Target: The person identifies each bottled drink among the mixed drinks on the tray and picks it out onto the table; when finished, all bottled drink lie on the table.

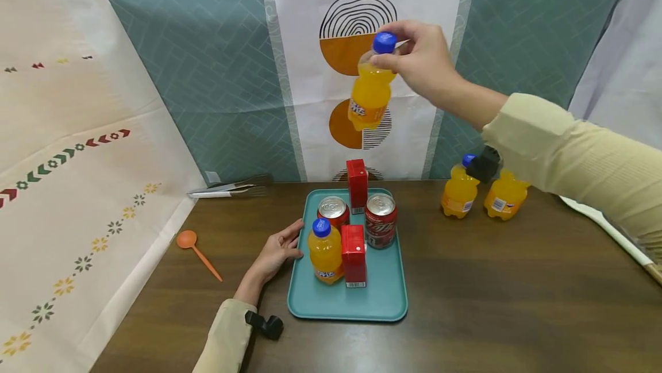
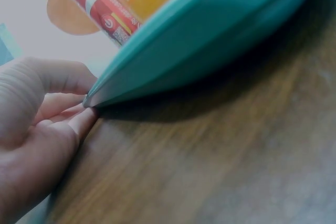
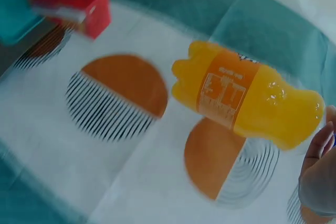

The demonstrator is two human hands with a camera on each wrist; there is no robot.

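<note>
High above the table, in front of the hanging cloth, my right hand grips an orange soda bottle by its neck, just below the blue cap. The bottle tilts slightly, and its orange label shows in the right wrist view. My left hand pinches the left rim of a teal tray; in the left wrist view its fingers meet at the tray's edge. Standing on the tray are another orange soda bottle, two soda cans and two red cartons. One can is partly hidden behind the bottle.
Two more orange soda bottles stand at the back right, near the right sleeve. An orange spoon lies left of the tray. Forks lie at the back left. A white-bladed utensil lies at the far right, partly behind the sleeve.
</note>
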